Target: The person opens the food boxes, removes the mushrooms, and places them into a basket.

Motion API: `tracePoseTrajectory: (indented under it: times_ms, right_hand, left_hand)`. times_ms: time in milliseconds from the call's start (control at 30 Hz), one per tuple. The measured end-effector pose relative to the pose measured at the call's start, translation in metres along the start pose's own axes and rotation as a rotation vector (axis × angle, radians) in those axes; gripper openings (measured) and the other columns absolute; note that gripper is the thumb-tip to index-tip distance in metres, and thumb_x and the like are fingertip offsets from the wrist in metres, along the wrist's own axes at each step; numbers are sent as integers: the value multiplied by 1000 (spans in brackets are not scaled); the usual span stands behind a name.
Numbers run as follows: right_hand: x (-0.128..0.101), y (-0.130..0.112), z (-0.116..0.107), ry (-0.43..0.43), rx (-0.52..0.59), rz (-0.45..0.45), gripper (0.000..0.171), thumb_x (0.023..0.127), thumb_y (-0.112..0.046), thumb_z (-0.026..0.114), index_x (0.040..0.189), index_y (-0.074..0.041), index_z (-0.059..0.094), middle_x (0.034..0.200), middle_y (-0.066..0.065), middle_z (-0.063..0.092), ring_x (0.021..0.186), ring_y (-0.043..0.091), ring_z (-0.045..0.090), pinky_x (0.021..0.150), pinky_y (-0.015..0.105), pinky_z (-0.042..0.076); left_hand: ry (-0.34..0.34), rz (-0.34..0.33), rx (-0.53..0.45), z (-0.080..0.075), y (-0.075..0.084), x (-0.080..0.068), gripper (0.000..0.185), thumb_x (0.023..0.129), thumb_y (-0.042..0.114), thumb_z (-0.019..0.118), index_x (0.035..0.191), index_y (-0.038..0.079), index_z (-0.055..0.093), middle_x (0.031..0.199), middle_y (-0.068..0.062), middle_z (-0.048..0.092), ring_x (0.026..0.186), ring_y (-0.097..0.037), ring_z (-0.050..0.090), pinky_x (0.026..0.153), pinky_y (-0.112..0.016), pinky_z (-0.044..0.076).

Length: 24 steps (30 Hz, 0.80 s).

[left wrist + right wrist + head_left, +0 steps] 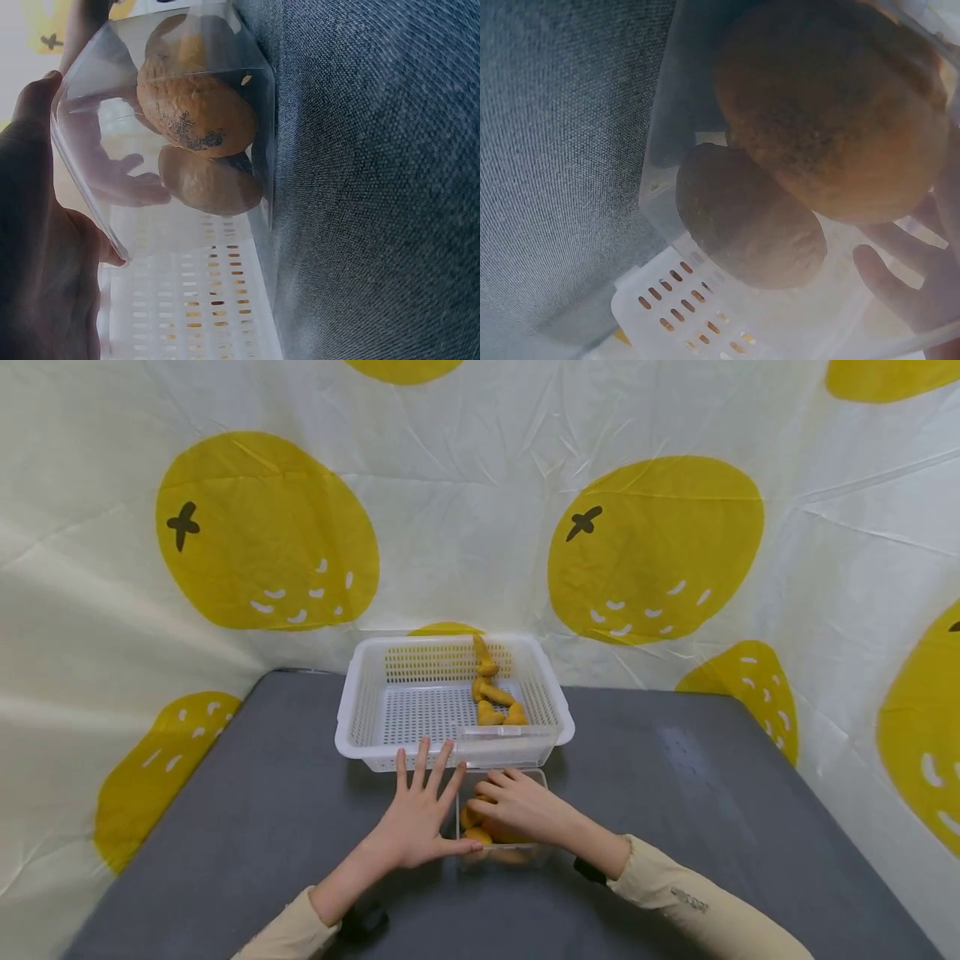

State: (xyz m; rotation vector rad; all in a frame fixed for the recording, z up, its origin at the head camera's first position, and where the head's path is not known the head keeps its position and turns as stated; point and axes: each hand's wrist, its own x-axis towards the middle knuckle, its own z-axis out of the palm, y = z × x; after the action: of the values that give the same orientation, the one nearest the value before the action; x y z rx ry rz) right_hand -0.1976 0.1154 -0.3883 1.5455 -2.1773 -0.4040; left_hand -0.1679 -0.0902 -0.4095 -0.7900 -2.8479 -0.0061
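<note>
At lower centre my left hand (416, 831) spreads straight-fingered, thumb at the clear box (517, 853); inside, my right hand (525, 808) bends over potatoes (477, 836), whether gripping I can't tell

Your head camera looks forward and down from well back, taking in the table (675, 777) and the curtain (465, 527). Your 2 wrist cameras sit low and close to the clear box (150, 232), facing through it toward the white basket (375, 752), both rolled sideways: the table fills the left view's right side and the right view's left. All 3 share box and basket.
</note>
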Motion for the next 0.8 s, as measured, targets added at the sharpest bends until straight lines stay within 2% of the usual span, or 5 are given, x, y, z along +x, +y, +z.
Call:
tracePoseTrajectory:
  times_ms: [167,400,633,800]
  right_hand:
    - [4,0,4,15,-43,-22,24,84,-37,57,106,-27,58,97,-10,60,85,10,50,73,25,41]
    - [7,-1,8,25,-54,-45,23,84,-42,56,101,-27,56,95,-10,59,84,10,49,74,25,42]
    - [6,-1,8,61,-58,-61,23,83,-45,55,97,-27,56,92,-9,58,80,11,49,74,26,43]
    - [4,0,5,72,-87,-84,19,84,-40,55,98,-26,56,93,-10,58,79,12,48,73,25,43]
  left_hand:
    - [25,-3,17,0,-1,1,103,68,84,29,145,19,9,151,-12,-11,136,-42,-4,101,-66,3]
    - [10,-2,-4,-1,-1,0,103,68,84,27,145,19,6,150,-10,-15,135,-39,-14,101,-66,0]
    - [-16,-5,-20,-3,0,0,102,68,84,27,145,20,5,149,-9,-19,135,-38,-18,101,-65,-1]
    - [-35,-8,-18,-3,1,-1,102,69,83,28,145,21,5,149,-9,-18,135,-37,-19,101,-66,0]
